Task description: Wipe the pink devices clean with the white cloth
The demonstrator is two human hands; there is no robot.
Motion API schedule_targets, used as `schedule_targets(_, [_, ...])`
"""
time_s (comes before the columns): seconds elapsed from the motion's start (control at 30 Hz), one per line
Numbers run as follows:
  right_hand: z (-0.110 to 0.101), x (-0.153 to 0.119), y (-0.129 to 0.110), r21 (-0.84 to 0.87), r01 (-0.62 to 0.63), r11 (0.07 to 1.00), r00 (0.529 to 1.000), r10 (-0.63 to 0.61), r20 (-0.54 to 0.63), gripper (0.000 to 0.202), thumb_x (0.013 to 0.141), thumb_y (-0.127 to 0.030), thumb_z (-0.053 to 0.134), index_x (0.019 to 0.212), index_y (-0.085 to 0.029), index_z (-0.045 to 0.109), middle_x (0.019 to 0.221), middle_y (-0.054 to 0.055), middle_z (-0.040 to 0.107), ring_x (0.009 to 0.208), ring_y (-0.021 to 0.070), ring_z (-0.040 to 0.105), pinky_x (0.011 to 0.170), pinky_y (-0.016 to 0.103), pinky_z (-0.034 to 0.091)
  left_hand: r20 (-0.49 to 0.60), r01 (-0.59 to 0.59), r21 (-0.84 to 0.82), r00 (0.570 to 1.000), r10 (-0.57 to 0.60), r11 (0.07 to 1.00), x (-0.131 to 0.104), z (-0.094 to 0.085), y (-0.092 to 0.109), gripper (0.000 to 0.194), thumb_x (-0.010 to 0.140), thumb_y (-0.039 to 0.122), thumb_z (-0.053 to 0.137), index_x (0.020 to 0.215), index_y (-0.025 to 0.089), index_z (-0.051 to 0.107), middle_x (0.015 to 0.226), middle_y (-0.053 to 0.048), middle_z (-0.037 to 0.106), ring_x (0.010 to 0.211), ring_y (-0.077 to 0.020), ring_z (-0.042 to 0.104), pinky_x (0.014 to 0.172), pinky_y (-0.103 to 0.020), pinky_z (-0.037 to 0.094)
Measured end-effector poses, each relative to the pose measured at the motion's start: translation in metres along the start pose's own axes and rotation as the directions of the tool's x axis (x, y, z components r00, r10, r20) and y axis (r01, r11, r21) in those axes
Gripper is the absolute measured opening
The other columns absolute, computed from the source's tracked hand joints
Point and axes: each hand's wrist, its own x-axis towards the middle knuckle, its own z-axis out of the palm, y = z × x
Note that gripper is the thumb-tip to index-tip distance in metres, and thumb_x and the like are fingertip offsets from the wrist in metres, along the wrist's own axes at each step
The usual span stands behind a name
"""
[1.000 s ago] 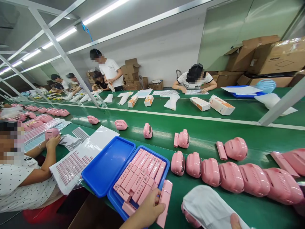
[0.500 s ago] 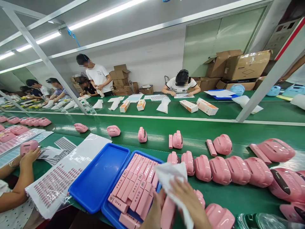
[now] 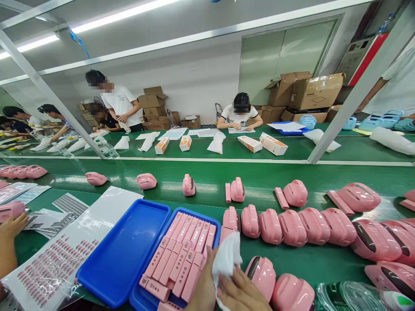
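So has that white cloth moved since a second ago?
Yes. The white cloth went left, from the belt's lower right to the blue tray's right edge, held between left hand and right hand.

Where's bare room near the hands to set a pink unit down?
The empty blue tray left of the filled tray is free, and so is bare belt between the single units and the packed row. It is crowded around both hands and the cloth.

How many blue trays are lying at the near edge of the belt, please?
2, side by side: the empty tray on the left, and the tray of pink strips to its right, partly behind the left hand.
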Motion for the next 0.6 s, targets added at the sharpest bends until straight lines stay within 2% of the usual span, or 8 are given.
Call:
schedule_targets(0.07, [-0.003, 0.001, 0.004, 0.051, -0.042, 0.998, 0.999, 0.042, -0.007, 0.026, 0.092, -0.035, 0.053, 0.117, -0.038, 0.057, 0.109, -0.005, 0.063, 0.108, 0.0164, 0.055, 0.099, 0.029, 0.04, 0.074, 0.072, 0.049, 0.994, -0.075, 0.996, 0.0, -0.002, 0.002, 0.061, 0.069, 0.073, 0.05, 0.081, 0.014, 0.064, 0.055, -0.002, 0.061, 0.045, -0.0125, 0.055, 0.042, -0.021, 0.038])
schedule_targets(0.13, [-0.014, 0.005, 0.007, 0.097, -0.175, 0.98, 0.976, 0.186, -0.118, 0.029, 0.095, -0.034, 0.045, 0.122, -0.033, 0.055, 0.117, -0.002, 0.059, 0.111, 0.0186, 0.053, 0.099, 0.031, 0.041, 0.13, 0.107, 0.086, 0.985, -0.118, 0.991, -0.001, -0.002, 0.003, 0.058, 0.065, 0.073, 0.054, 0.065, 0.015, 0.06, 0.042, 0.002, 0.052, 0.032, -0.0084, 0.043, 0.032, -0.019, 0.026])
schedule_targets(0.2, [-0.025, 0.009, 0.008, 0.173, -0.362, 0.916, 0.881, 0.397, -0.259, 0.036, 0.098, -0.03, 0.035, 0.133, -0.026, 0.044, 0.128, 0.003, 0.05, 0.117, 0.0207, 0.048, 0.097, 0.033, 0.042, 0.137, 0.123, 0.103, 0.981, -0.136, 0.987, -0.001, 0.0, 0.002, 0.056, 0.068, 0.069, 0.055, 0.058, 0.015, 0.055, 0.037, 0.003, 0.046, 0.029, -0.0065, 0.038, 0.031, -0.018, 0.022])
schedule_targets(0.27, [-0.031, 0.012, 0.006, 0.227, -0.47, 0.853, 0.804, 0.52, -0.287, 0.039, 0.099, -0.03, 0.032, 0.138, -0.023, 0.037, 0.136, 0.004, 0.041, 0.124, 0.021, 0.039, 0.1, 0.033, 0.038, 0.089, 0.11, 0.119, 0.989, -0.12, 0.987, 0.0, 0.003, -0.001, 0.054, 0.073, 0.066, 0.053, 0.063, 0.013, 0.058, 0.043, 0.0, 0.052, 0.035, -0.0073, 0.044, 0.036, -0.018, 0.028])
schedule_targets(0.3, [-0.03, 0.013, 0.005, 0.221, -0.483, 0.847, 0.806, 0.529, -0.265, 0.04, 0.099, -0.031, 0.034, 0.137, -0.024, 0.038, 0.139, 0.003, 0.037, 0.127, 0.0211, 0.034, 0.102, 0.033, 0.035, 0.045, 0.09, 0.114, 0.994, -0.095, 0.989, 0.002, 0.005, -0.003, 0.053, 0.074, 0.065, 0.053, 0.069, 0.013, 0.06, 0.05, -0.002, 0.057, 0.04, -0.0088, 0.049, 0.04, -0.019, 0.032])
schedule_targets(0.4, [-0.012, 0.013, 0.009, 0.067, -0.328, 0.942, 0.935, 0.334, -0.119, 0.043, 0.099, -0.036, 0.03, 0.139, -0.02, 0.035, 0.143, 0.008, 0.028, 0.13, 0.0226, 0.026, 0.103, 0.035, 0.032, -0.062, 0.013, 0.073, 0.998, -0.008, 0.997, 0.011, 0.008, -0.006, 0.053, 0.073, 0.063, 0.056, 0.095, 0.015, 0.063, 0.069, -0.005, 0.065, 0.057, -0.0153, 0.059, 0.052, -0.024, 0.042])
schedule_targets(0.5, [0.011, 0.005, 0.018, 0.019, -0.163, 0.986, 0.986, 0.164, -0.014, 0.041, 0.097, -0.045, 0.031, 0.122, -0.025, 0.057, 0.119, 0.008, 0.057, 0.109, 0.0198, 0.054, 0.086, 0.026, 0.049, -0.105, 0.006, 0.06, 0.994, 0.0, 0.998, 0.016, 0.005, -0.001, 0.057, 0.074, 0.063, 0.054, 0.104, 0.015, 0.06, 0.079, -0.007, 0.066, 0.072, -0.0196, 0.061, 0.065, -0.029, 0.046])
schedule_targets(0.6, [0.01, -0.016, 0.021, 0.032, -0.17, 0.985, 0.985, 0.169, 0.028, 0.033, 0.09, -0.057, 0.044, 0.085, -0.036, 0.07, 0.083, -0.005, 0.069, 0.076, 0.0145, 0.067, 0.07, 0.018, 0.054, -0.109, -0.009, 0.196, 0.994, 0.031, 0.981, 0.015, -0.009, 0.008, 0.055, 0.072, 0.055, 0.062, 0.109, 0.015, 0.054, 0.086, -0.006, 0.065, 0.075, -0.0177, 0.06, 0.072, -0.029, 0.044])
